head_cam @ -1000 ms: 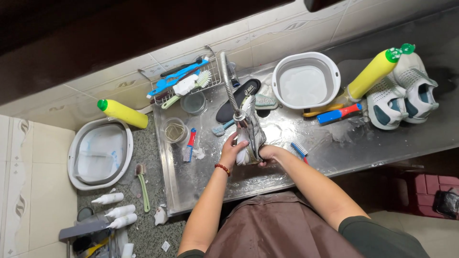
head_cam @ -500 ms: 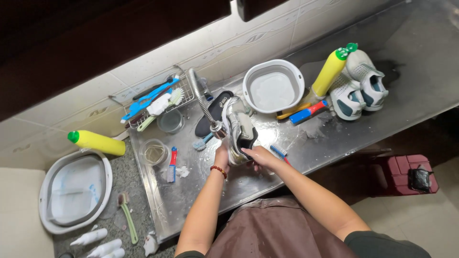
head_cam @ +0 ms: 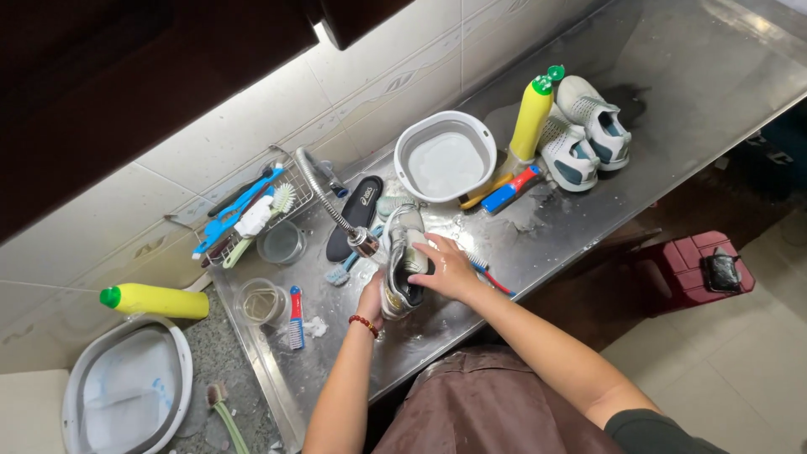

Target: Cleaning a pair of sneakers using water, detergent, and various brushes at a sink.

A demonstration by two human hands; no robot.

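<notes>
A grey and white sneaker [head_cam: 402, 252] stands on edge in the steel sink [head_cam: 471, 286], right under the flexible tap's nozzle [head_cam: 363, 242]. My right hand [head_cam: 445, 269] lies over its side and grips it. My left hand [head_cam: 370, 301], with a red bead bracelet at the wrist, holds the sneaker's lower end from the left. A black insole [head_cam: 356, 214] rests just behind the tap hose. A toothbrush with a blue and red handle [head_cam: 489, 276] sticks out from under my right hand.
A white basin [head_cam: 445, 157], a yellow bottle [head_cam: 531, 118], a blue and red brush [head_cam: 509, 189] and two white sneakers [head_cam: 584, 134] sit to the right. A wire rack of brushes [head_cam: 248, 214], two clear cups, another yellow bottle [head_cam: 155, 300] and a second basin [head_cam: 126, 391] lie left.
The view has swung so the sink sits higher and further right. Both hands stay on the sneaker under the tap, and the right hand has slid onto its side.
</notes>
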